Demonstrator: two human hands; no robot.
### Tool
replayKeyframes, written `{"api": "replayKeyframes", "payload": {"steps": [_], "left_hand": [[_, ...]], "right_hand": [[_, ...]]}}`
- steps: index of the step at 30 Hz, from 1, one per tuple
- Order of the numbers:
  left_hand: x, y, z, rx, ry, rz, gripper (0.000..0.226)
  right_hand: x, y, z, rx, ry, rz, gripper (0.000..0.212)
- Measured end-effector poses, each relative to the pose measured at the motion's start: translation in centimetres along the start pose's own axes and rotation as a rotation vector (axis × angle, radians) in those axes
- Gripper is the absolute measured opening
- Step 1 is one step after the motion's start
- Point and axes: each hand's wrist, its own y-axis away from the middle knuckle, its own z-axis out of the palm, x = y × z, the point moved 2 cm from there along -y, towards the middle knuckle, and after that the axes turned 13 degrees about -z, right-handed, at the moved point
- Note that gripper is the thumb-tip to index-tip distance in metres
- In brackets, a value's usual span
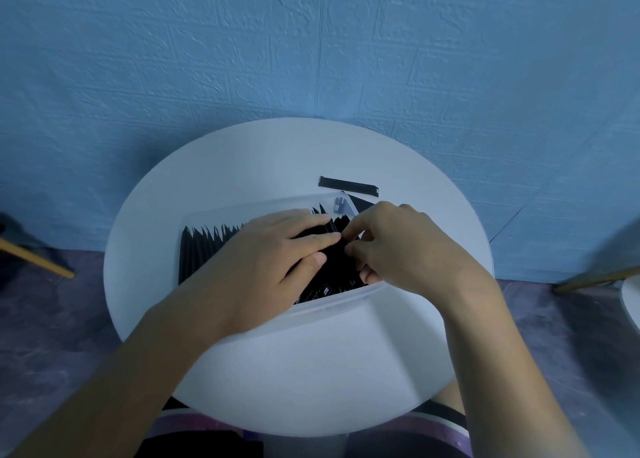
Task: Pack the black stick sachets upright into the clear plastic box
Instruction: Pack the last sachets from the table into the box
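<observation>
Upright black stick sachets [204,249] nearly fill the clear plastic box [332,301]; the left hand [263,260] presses them, fingers [311,241] straight, the right hand [405,246] pinches 1; 1 loose sachet [348,184] lies just beyond the box.

Dim, bluish light; soft focus, wide-angle bending and blur at edges.

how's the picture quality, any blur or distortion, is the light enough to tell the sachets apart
Head view: dim, bluish light; wide-angle bowing and soft blur toward the edges; sachets under the left hand and right hand merge into one black mass, only tips at left of the box read separately.
</observation>
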Motion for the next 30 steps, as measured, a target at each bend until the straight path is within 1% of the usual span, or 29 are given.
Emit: {"api": "replayKeyframes", "payload": {"steps": [3, 8, 12, 16, 22, 24, 26, 28, 30], "left_hand": [[-0.2, 0.2, 0.0, 0.016, 0.004, 0.001, 0.049], [-0.3, 0.2, 0.1, 0.015, 0.01, -0.002, 0.049], [-0.4, 0.2, 0.2, 0.015, 0.011, 0.001, 0.048], [-0.3, 0.3, 0.1, 0.007, 0.023, -0.013, 0.049], [-0.1, 0.4, 0.0, 0.002, -0.047, 0.01, 0.048], [-0.2, 0.4, 0.0, 0.004, -0.035, -0.003, 0.048], [-0.3, 0.3, 0.1, 0.007, -0.03, -0.011, 0.047], [-0.4, 0.3, 0.1, 0.01, -0.021, -0.014, 0.046], [-0.5, 0.4, 0.1, 0.008, -0.011, -0.014, 0.045]], "right_hand": [[0.0, -0.1, 0.0, -0.008, 0.004, 0.006, 0.018], [-0.4, -0.6, 0.0, -0.017, 0.05, 0.025, 0.023], [-0.5, -0.7, 0.2, -0.014, 0.066, 0.046, 0.021], [-0.8, -0.6, 0.1, -0.042, 0.153, 0.025, 0.018], [-0.6, -1.2, 0.5, -0.04, 0.207, 0.016, 0.019], [-0.3, -1.1, 0.2, -0.055, 0.149, 0.016, 0.014], [0.2, -1.0, -0.1, -0.044, 0.01, 0.011, 0.013], [1.1, -1.3, -0.4, 0.058, -0.151, -0.028, 0.015], [2.5, -2.2, -0.7, 0.228, -0.27, -0.065, 0.016]]}}
